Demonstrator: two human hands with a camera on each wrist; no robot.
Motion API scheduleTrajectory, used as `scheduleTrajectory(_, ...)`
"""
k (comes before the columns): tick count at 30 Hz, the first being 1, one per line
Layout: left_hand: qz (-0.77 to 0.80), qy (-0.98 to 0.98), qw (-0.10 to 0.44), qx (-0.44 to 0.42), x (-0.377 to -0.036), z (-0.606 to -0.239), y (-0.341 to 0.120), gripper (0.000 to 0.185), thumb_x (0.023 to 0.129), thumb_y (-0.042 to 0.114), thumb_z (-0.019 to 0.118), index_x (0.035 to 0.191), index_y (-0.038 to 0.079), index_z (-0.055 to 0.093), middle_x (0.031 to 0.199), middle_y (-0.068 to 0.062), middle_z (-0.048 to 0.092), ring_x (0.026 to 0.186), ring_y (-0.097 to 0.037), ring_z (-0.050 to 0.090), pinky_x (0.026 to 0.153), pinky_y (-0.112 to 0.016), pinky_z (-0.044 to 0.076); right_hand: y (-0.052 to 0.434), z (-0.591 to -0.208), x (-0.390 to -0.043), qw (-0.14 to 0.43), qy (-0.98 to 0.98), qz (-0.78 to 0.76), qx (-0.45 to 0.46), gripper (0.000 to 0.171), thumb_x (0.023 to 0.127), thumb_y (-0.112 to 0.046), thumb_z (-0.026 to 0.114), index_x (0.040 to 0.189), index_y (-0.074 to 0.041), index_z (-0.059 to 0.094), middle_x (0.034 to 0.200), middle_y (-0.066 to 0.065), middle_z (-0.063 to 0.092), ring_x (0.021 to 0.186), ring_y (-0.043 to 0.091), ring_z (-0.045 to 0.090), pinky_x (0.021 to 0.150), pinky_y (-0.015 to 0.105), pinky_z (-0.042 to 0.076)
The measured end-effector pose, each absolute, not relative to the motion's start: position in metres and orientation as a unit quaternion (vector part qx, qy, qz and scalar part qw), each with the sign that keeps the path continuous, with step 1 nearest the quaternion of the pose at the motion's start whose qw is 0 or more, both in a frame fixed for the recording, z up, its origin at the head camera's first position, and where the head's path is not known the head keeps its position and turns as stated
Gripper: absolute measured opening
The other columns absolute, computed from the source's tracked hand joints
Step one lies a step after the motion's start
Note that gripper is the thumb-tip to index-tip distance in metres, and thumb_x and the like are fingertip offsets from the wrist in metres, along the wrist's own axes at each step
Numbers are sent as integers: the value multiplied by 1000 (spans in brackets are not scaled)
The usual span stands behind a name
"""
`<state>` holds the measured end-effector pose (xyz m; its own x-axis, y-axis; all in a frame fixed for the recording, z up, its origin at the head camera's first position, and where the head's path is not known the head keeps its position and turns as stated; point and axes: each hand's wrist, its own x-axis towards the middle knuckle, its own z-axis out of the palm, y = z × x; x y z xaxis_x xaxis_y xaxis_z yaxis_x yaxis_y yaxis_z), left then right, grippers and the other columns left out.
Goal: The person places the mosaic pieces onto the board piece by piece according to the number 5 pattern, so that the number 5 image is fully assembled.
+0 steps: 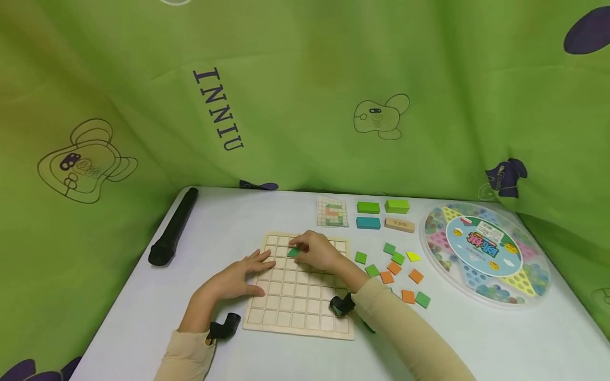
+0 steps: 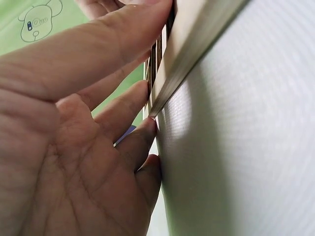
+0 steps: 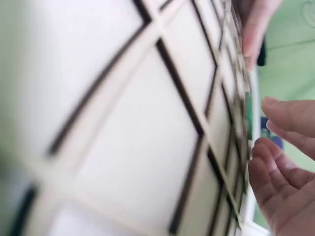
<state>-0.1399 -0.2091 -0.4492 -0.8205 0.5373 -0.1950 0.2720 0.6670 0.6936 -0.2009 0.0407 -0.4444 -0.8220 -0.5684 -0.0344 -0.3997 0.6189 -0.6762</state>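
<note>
A pale wooden grid board (image 1: 295,301) lies on the white table. My left hand (image 1: 238,278) rests flat on its left edge with the fingers straight; the left wrist view shows the palm (image 2: 74,147) against the board's rim (image 2: 197,39). My right hand (image 1: 316,251) hovers over the board's upper left, its fingertips at a green square tile (image 1: 293,252). In the right wrist view that tile (image 3: 248,115) sits in a cell of the board (image 3: 147,123). The loosely curved fingers (image 3: 280,167) are just beside it and pinch nothing.
Loose green (image 1: 360,257), orange (image 1: 416,275) and yellow (image 1: 412,256) tiles lie right of the board. Behind are a pattern card (image 1: 332,212), green blocks (image 1: 368,207), a teal block (image 1: 368,223) and a wooden block (image 1: 399,225). A round marble game tray (image 1: 483,254) stands right, a black cylinder (image 1: 173,226) left.
</note>
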Motion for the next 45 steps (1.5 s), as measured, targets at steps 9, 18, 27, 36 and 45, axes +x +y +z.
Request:
scheduleTrajectory(9, 354, 889, 188, 221, -139, -454, -211, 69, 79, 29, 75, 141, 15, 48, 157, -6, 25, 145, -39, 9, 111, -67, 13, 110, -427, -171, 69, 884, -389, -249, 41, 88, -17, 68, 127, -8, 59, 126, 7, 59, 115, 30, 56, 95, 45, 49)
scheduleTrajectory(18, 348, 890, 187, 229, -139, -455, -213, 70, 78, 29, 75, 140, 12, 48, 157, -7, 25, 145, -40, 11, 110, -68, 14, 210, -441, -129, 40, 919, -363, -149, 32, 85, -12, 69, 116, -8, 65, 111, 5, 66, 100, 25, 62, 85, 41, 53)
scheduleTrajectory(27, 349, 890, 189, 226, -138, -453, -210, 69, 78, 26, 75, 140, 12, 47, 157, -8, 25, 145, -40, 10, 112, -65, 12, 230, -458, -125, 10, 944, -294, -151, 26, 82, 2, 68, 104, -11, 70, 102, 1, 58, 98, 21, 59, 87, 42, 51)
scheduleTrajectory(36, 362, 884, 192, 227, -138, -452, -210, 69, 79, 27, 75, 141, 12, 47, 157, -6, 24, 145, -40, 10, 111, -67, 12, 216, -439, -121, -7, 936, -318, -153, 24, 82, -5, 71, 106, -8, 67, 99, 2, 66, 90, 19, 64, 78, 37, 55)
scheduleTrajectory(45, 358, 884, 188, 234, -138, -451, -212, 68, 80, 26, 74, 141, 11, 47, 157, -9, 23, 145, -39, 10, 111, -66, 13, 124, -419, -146, 59, 888, -400, -218, 25, 86, -12, 69, 110, -7, 66, 106, 4, 65, 92, 18, 63, 82, 32, 56)
